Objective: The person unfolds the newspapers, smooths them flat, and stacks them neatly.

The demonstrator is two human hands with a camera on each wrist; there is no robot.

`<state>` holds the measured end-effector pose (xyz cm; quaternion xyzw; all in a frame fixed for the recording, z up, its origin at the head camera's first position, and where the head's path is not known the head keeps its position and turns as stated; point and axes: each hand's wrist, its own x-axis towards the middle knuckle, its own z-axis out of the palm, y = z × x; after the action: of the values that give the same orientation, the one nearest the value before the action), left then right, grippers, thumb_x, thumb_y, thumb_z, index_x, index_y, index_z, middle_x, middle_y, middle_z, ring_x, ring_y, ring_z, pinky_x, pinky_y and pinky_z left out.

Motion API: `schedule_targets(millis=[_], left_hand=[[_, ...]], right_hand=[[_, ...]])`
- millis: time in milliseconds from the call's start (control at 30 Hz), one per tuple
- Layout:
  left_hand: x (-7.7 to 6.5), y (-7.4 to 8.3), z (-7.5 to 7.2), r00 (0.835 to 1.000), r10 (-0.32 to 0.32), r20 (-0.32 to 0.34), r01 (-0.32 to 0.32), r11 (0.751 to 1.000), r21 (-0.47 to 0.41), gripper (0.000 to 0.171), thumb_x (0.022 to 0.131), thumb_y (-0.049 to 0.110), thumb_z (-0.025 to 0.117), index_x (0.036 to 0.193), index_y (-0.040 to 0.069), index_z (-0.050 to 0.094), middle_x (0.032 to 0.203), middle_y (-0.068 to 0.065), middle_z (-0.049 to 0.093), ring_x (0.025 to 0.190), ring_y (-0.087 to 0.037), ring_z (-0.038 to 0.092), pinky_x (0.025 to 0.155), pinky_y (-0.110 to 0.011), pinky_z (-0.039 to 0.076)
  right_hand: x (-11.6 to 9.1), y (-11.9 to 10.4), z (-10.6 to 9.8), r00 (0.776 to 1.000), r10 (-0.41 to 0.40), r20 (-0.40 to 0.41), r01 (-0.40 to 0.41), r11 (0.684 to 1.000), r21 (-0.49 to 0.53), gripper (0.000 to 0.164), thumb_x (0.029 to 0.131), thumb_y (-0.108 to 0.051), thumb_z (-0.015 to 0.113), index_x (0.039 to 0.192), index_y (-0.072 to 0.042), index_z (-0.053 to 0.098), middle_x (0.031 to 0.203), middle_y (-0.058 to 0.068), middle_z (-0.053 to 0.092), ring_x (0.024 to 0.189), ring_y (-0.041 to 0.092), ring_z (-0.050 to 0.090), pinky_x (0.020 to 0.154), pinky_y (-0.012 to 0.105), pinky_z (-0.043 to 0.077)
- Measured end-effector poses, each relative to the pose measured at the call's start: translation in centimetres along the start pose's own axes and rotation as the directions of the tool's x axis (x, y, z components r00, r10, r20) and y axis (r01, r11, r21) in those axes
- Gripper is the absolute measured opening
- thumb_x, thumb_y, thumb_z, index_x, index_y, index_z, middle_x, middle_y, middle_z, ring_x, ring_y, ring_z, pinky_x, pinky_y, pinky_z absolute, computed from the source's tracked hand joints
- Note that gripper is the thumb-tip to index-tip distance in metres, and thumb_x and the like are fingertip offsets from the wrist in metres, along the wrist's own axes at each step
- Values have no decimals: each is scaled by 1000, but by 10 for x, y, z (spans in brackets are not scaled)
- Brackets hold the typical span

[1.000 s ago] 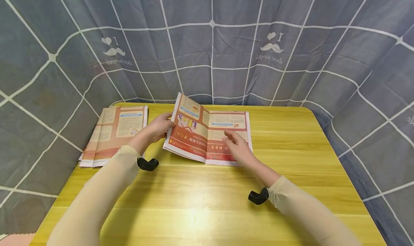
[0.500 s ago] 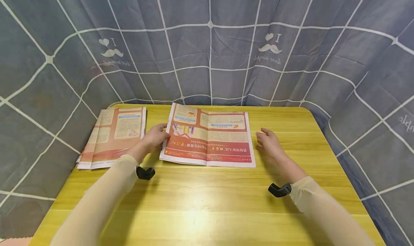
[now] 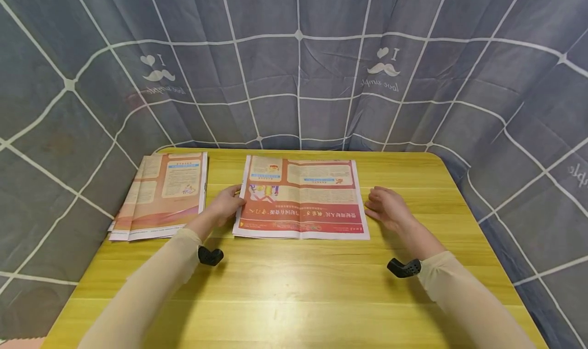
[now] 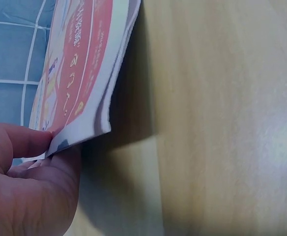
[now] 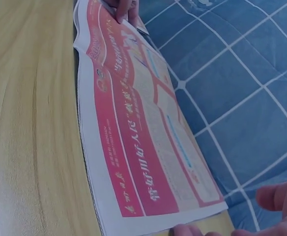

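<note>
A red and beige newspaper [image 3: 300,198] lies spread on the wooden table, its centre fold running away from me. At its left edge my left hand [image 3: 225,205] pinches the sheets between thumb and fingers. The left wrist view shows that newspaper corner [image 4: 97,125] raised over the table, with the thumb on top and fingers beneath. My right hand [image 3: 389,207] is beside the right edge, fingers loosely bent. In the right wrist view its fingertips [image 5: 185,230] are right at the paper's border, while the thumb [image 5: 271,196] stays apart from the sheet.
More folded newspapers [image 3: 165,196] lie overlapping on the left side of the table [image 3: 294,288]. A grey curtain [image 3: 275,68] with white grid lines hangs behind the table and along both sides.
The left half of the newspaper has come down from upright to nearly flat, and the paper has shifted slightly right. My right hand has moved off the page to its right edge.
</note>
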<state>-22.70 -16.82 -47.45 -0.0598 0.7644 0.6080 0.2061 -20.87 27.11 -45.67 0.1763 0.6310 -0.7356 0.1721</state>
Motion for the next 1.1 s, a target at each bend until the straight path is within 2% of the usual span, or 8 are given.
schedule_targets(millis=[167,333,467,567,800,933,1000,1100], left_hand=[[1,-4,5,1000,2,-2,-2,1000,-3,64,104,-2,42,162,-2,16,147,-29,47,115,-33,61,85,-38,57],[0,-7,7,1000,23,21,-23,1000,3,62,104,-3,40,162,-2,17,146,-29,49,114,-33,62,87,-37,57],[-1,-7,9,999,48,12,-49,997,62,61,104,-2,42,161,-3,20,141,-29,54,110,-29,64,88,-36,56],[-1,-7,11,998,68,-7,-67,987,150,60,105,1,45,161,-2,25,138,-28,56,109,-29,64,91,-38,54],[-2,-8,16,992,116,-44,-94,935,341,66,106,8,47,164,3,16,152,-27,43,131,-36,50,111,-50,39],[-6,-6,18,993,111,-50,-86,927,365,68,107,9,47,164,1,10,157,-28,36,141,-39,40,115,-51,35],[-8,-5,18,993,110,-49,-86,930,357,67,107,9,47,163,0,11,158,-28,35,142,-40,39,115,-52,35],[-9,-5,17,992,115,-54,-89,931,354,64,107,9,47,162,-2,17,158,-28,34,145,-40,35,116,-52,32]], right_hand=[[0,2,-3,1000,25,-14,-25,1000,-16,69,110,-29,43,165,-7,7,166,18,21,129,28,51,114,42,39],[1,5,-7,999,44,-31,-44,999,-1,66,110,-28,44,164,-7,14,160,16,27,125,25,52,110,40,43],[2,7,-10,997,55,-54,-55,998,14,64,110,-27,45,165,-9,17,155,14,32,120,22,52,105,37,48],[5,8,-12,996,50,-71,-51,999,-4,64,110,-25,46,165,-9,17,155,13,35,118,20,52,101,34,50],[7,13,-12,997,-37,-66,23,980,-196,63,110,-21,48,163,-3,19,153,21,41,116,22,58,86,25,55],[10,18,-14,993,-104,-60,79,944,-322,63,108,-18,53,161,-1,25,150,25,46,109,23,62,83,24,56],[12,20,-15,990,-126,-57,98,930,-353,62,107,-17,54,160,0,28,147,25,50,104,22,63,81,23,56],[14,22,-13,987,-157,-39,129,907,-401,58,107,-14,54,158,2,31,146,25,51,107,24,63,79,24,56]])
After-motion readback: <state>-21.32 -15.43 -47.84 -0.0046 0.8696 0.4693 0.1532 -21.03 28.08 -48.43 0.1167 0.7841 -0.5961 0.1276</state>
